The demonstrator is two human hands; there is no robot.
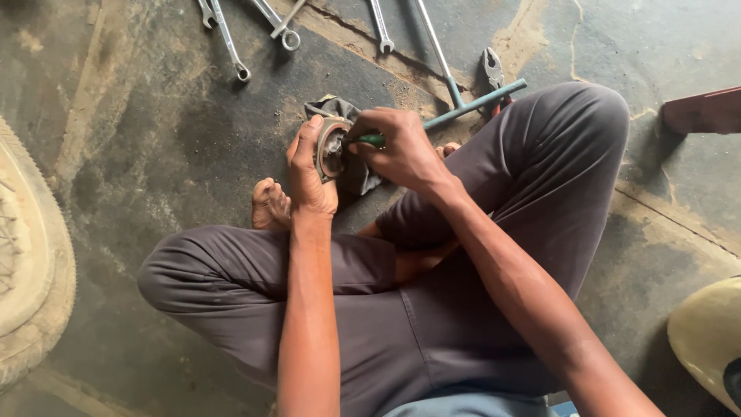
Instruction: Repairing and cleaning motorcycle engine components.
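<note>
**Inspector:** Just in front of the person's crossed legs, the round metal hub part [332, 148] is being held on edge, its open face turned toward the right hand. A dark rag [356, 174] is lying under and behind it. The left hand [307, 174] is closing around the part's rim, thumb up along the near side, fingers hidden behind.

**Assessor:** And the other hand?

**Inspector:** The right hand [401, 150] is gripping a green-handled tool [370, 140], fingers curled tight over it, and is pressing its tip into the part's centre. The tip itself is hidden, so it cannot be told what kind of tool it is.

**Assessor:** What is the step calling for, in your judgement?

**Inspector:** Steadiness. The part is being braced by one hand only, off the floor, so any slip of the tip is likely heading toward the left palm. Resting the part down on the rag and keeping the thumb clear of the tool's line would be serving him better. Short, controlled pushes are looking safer than levering.

**Assessor:** Anything near the part worth noting?

**Inspector:** Beyond the part, a long T-handled wrench [455, 93] is lying on the concrete floor [154, 131], with several spanners [228, 38] farther out. Well to the part's left, a pale tyre [31, 255] is showing at the frame edge.
</note>
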